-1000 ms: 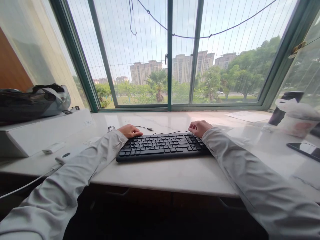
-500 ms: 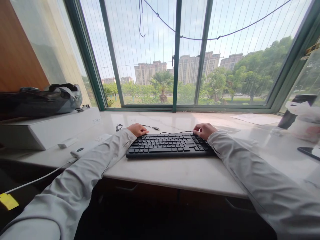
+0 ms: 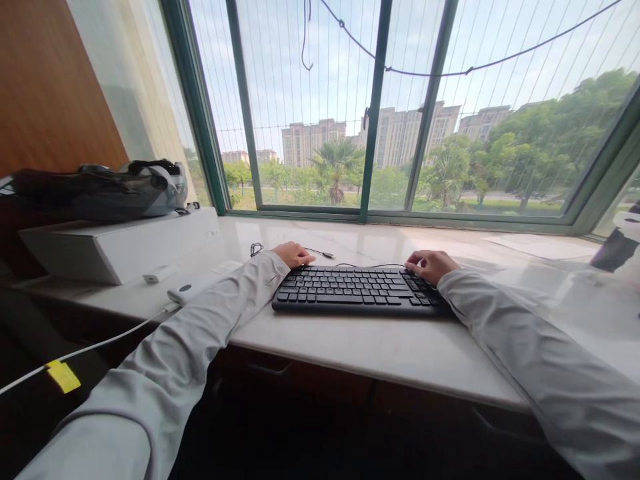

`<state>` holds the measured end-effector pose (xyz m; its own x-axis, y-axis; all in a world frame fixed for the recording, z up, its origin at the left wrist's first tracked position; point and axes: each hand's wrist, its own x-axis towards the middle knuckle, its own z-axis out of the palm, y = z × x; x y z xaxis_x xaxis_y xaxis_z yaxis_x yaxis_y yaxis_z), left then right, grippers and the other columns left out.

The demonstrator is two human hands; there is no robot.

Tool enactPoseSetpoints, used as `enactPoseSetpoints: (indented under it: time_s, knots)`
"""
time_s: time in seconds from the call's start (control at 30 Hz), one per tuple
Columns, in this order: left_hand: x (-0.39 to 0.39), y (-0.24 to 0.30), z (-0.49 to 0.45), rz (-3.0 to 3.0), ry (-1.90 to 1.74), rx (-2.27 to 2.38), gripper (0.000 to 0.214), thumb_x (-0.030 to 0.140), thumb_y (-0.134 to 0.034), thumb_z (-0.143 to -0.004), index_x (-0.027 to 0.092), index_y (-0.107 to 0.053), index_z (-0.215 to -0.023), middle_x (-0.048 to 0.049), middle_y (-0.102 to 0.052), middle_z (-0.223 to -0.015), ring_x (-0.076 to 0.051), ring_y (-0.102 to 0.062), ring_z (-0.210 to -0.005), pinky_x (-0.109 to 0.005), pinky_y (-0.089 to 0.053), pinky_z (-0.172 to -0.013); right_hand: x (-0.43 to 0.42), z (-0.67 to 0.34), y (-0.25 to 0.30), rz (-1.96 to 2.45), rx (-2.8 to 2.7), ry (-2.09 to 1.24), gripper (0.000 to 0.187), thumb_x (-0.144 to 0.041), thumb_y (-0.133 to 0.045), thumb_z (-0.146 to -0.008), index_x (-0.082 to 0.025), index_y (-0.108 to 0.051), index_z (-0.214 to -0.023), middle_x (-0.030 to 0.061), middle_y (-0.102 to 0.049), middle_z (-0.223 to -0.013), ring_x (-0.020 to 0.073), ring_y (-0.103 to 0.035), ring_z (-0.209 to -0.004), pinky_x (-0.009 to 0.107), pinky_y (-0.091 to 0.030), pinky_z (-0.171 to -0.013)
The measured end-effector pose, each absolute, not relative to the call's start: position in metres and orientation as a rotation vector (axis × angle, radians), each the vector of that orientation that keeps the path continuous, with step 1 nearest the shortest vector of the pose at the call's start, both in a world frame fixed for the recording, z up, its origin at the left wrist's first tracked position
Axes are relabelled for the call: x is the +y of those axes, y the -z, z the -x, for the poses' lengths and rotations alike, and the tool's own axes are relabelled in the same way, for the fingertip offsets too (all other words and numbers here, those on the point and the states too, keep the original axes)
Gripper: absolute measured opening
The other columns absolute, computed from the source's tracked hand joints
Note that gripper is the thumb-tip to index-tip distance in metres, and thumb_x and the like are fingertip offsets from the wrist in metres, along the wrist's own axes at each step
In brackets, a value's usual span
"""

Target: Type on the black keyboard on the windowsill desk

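Across the counter (image 3: pixel 380 347), the keyboard (image 3: pixel 350 288) runs nine to three o'clock. Left hand (image 3: pixel 293 255) sits at its ten, right hand (image 3: pixel 433 265) at its two; whether either grips, I can't tell.

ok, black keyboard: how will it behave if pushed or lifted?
The keyboard is one wide, flat slab, so probably stiff and unlikely to roll. The desktop looks glossy, so the keyboard may slide when pushed, though any feet underneath are hidden.
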<state>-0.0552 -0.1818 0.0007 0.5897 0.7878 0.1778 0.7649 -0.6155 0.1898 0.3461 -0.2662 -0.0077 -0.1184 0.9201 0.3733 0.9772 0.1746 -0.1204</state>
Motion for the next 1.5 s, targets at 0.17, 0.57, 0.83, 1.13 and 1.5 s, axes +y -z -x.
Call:
enactPoseSetpoints:
  time_s: [0.17,0.57,0.83,1.13,1.5]
  knots:
    - [-0.185,-0.004,0.054,-2.618,-0.315,1.168,0.054,0.068,-0.049,-0.070,0.016,-0.066,-0.068,0.0006,-0.057,-0.061,-0.011,-0.047,-0.060,-0.023,-0.030,-0.057,-0.263,-0.349,0.010,1.787,-2.108,0.222,0.029,-0.048,-0.051,-0.076,-0.026,-0.068,-0.083,-0.0003,-0.068,-0.076,0.0155,-0.060,-0.070,0.027,-0.044,-0.069]
    - [-0.184,0.001,0.052,-2.506,-0.261,1.077,0.054,0.069,-0.050,-0.069,0.016,-0.059,-0.066,0.0027,-0.047,-0.056,-0.009,-0.039,-0.055,-0.023,-0.028,-0.053,-0.262,-0.350,0.010,1.779,-2.132,0.194,0.027,-0.047,-0.051,-0.076,-0.027,-0.067,-0.084,-0.0012,-0.069,-0.079,0.0154,-0.059,-0.070,0.027,-0.044,-0.069]
    - [-0.181,0.004,0.052,-2.444,-0.265,1.063,0.053,0.068,-0.053,-0.068,0.016,-0.064,-0.073,0.0027,-0.052,-0.060,-0.010,-0.045,-0.060,-0.022,-0.034,-0.059,-0.262,-0.349,0.010,1.760,-2.136,0.197,0.026,-0.046,-0.052,-0.077,-0.027,-0.067,-0.082,-0.0006,-0.068,-0.078,0.0154,-0.059,-0.068,0.027,-0.044,-0.068]
    - [-0.186,0.007,0.050,-2.479,-0.318,1.041,0.054,0.068,-0.050,-0.071,0.015,-0.061,-0.070,0.0033,-0.049,-0.057,-0.009,-0.041,-0.056,-0.023,-0.029,-0.055,-0.261,-0.350,0.011,1.770,-2.124,0.186,0.025,-0.047,-0.052,-0.076,-0.027,-0.066,-0.082,-0.0018,-0.069,-0.081,0.0154,-0.058,-0.068,0.028,-0.044,-0.069]
    - [-0.187,0.001,0.049,-2.542,-0.304,1.058,0.058,0.070,-0.040,-0.075,0.015,-0.051,-0.059,0.0027,-0.041,-0.052,-0.010,-0.036,-0.053,-0.026,-0.025,-0.053,-0.262,-0.348,0.009,1.772,-2.146,0.169,0.024,-0.044,-0.052,-0.077,-0.027,-0.066,-0.083,-0.0016,-0.069,-0.083,0.0152,-0.058,-0.069,0.027,-0.044,-0.069]
